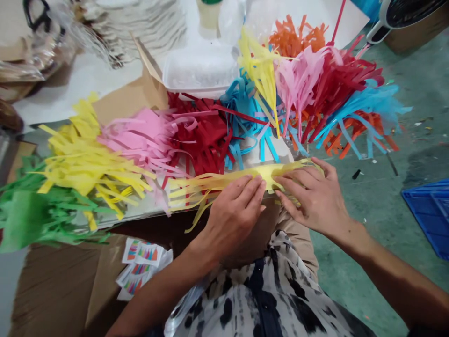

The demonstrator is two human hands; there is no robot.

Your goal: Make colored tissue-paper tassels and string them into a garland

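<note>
A fringed strip of yellow tissue paper (268,174) stretches sideways along the table's front edge, its cut strands fanning out at both ends. My left hand (236,210) is on the paper left of its uncut middle, fingers close together and bent over it. On the right part, my right hand (315,194) has its fingers spread over the strip and its thumb at the near side, holding it. Just behind lie piles of fringed tissue paper: red (203,131), pink (140,133), yellow (87,159) and green (38,210). The undersides of both hands are hidden.
More tassels in yellow (261,70), pink (300,77), red (345,77) and blue (365,112) overhang the table's right side. Behind stands a clear plastic tray (199,70). A blue crate (430,215) is on the floor at right; printed cards (140,264) lie below at left.
</note>
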